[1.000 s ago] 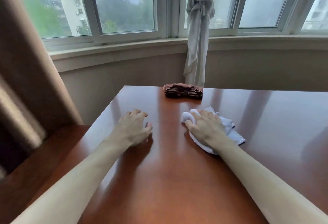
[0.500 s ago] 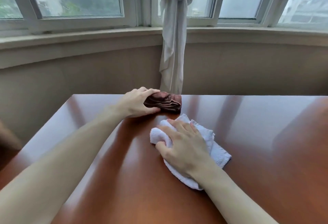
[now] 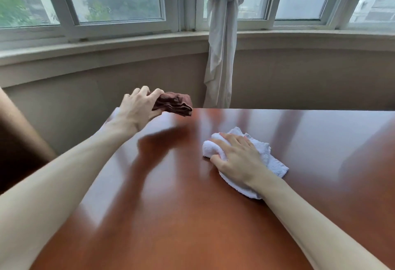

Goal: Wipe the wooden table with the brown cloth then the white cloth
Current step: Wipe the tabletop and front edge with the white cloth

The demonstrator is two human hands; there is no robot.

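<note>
Step in hand looks like picking up the brown cloth (image 3: 174, 104). Left hand (image 3: 136, 110) grips it, folded, lifted just above the worktop (image 3: 310, 133) at the far edge. Right hand (image 3: 237, 158) lies flat, fingers straight, pressing the white cloth (image 3: 267, 158) on the worktop, mid-right. Next, probably: lower brown cloth and sweep it across the wood; white cloth waits. No containers visible. Knotted curtain (image 3: 222, 41) hangs behind.

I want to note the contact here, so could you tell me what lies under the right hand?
The white cloth lies under the right hand, bunched on the wooden table. The hand covers the cloth's middle, so that part cannot be seen.
</note>
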